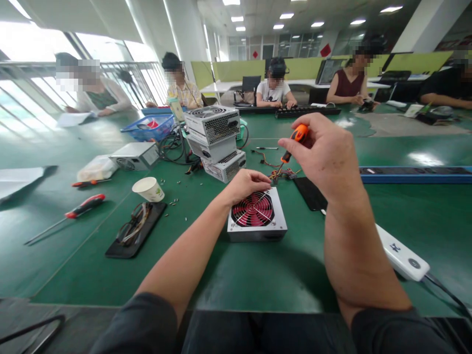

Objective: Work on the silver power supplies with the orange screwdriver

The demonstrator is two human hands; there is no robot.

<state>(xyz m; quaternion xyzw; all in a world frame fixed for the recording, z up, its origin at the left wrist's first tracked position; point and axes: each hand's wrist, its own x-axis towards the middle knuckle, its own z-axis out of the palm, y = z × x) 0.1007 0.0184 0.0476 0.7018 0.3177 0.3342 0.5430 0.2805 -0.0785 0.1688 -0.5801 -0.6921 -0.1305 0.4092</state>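
Observation:
A metal computer power supply (257, 231) with a red fan (252, 210) behind a wire grille lies fan side up on the green table before me. My left hand (248, 187) is at its far left edge, fingers bent and pressed together; whether they pinch anything small is hidden. In my right hand (324, 155) is a screwdriver (300, 133) with an orange and black handle, gripped between thumb and fingers. The screwdriver slants down to the left, its shaft pointing toward the far edge of the power supply. Bundled coloured cables (283, 173) lie just behind the unit.
Stacked power supplies (212, 142) stand at back left, near another one (135, 155). Left are a paper cup (148, 189), loose screws, a black tray (137, 231) with cables, and a red-black screwdriver (86, 205). A white power strip (403, 253) lies right. Other people sit across the table.

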